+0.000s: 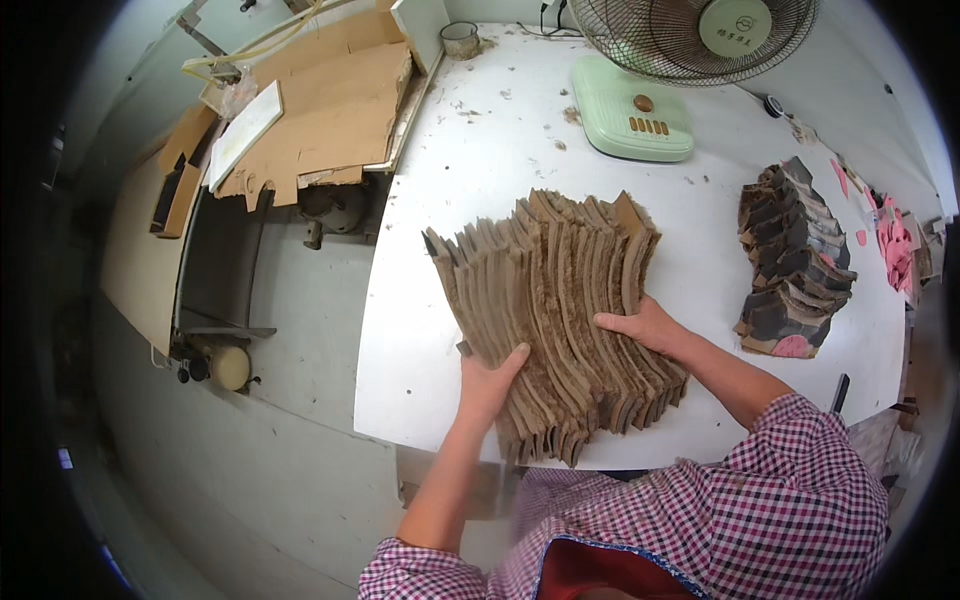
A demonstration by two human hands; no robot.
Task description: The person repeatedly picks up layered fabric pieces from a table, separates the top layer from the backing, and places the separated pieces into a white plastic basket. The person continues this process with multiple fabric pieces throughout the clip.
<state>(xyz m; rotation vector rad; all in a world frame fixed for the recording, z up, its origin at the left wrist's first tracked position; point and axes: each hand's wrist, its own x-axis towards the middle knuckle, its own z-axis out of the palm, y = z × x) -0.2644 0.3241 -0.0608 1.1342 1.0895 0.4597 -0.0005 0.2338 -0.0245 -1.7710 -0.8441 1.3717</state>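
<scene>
Got white table (410,330): brown stack of curved pieces (560,310) reaching near edge; dark-faced stack (785,248) and pink scraps (839,178) toward right edge; green fan base (628,108) near far edge; round container (461,42) at far-left corner.

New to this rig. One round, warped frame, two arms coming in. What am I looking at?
There is no machine arm here: these are a person's own bare hands, in checked sleeves. The single picture comes from the left of two fisheye cameras worn on the head, looking down, so straight edges bend near the rim.

The left hand and right hand hold a large bundle of curved brown pieces from either side, thumbs on top. The material is hard to tell.

It lies on a white table. Also there: a smaller grey-and-brown bundle to the right, and an electric fan with a pale green base at the back.
</scene>
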